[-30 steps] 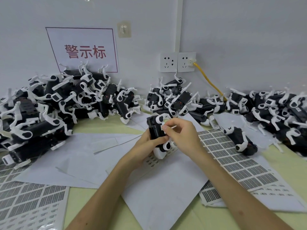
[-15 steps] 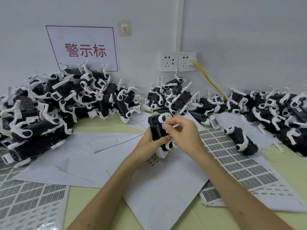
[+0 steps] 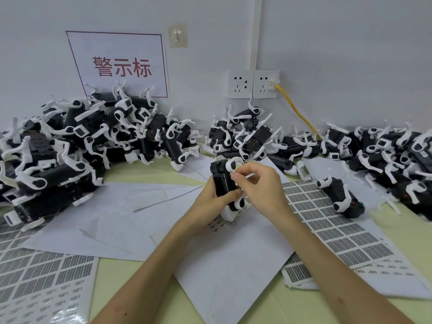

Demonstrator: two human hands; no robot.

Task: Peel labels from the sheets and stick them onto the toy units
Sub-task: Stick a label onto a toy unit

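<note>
Toy unit is sitting upright in the person's hands, just above the loose papers at the middle of the tabletop. The left hand is holding it from the left, its grip curling round the lower black body. The right hand is pinching at the unit's upper right side, thumb and forefinger curled together against it. Whether a label is lying under that thumb is too small to tell.

The unit is looking like light, hard plastic: a stiff black body with thin white legs that are probably jointed and easy to bend or snap. The body is the safer place to hold, leaving the flat black face free for sticking. A peeled label would likely be flimsy and tacky, so holding it by one edge should be working best.

A label sheet is lying just right of the hands, partly under the right forearm, with a loose unit resting at its far side. Blank white sheets are overlapping beneath the hands, and their edges may be sliding underfoot of anything set down. Another printed sheet is filling the near left corner. Piles of units are crowding the wall at left, centre and right, so the open room is lying toward the person, over the papers.
</note>
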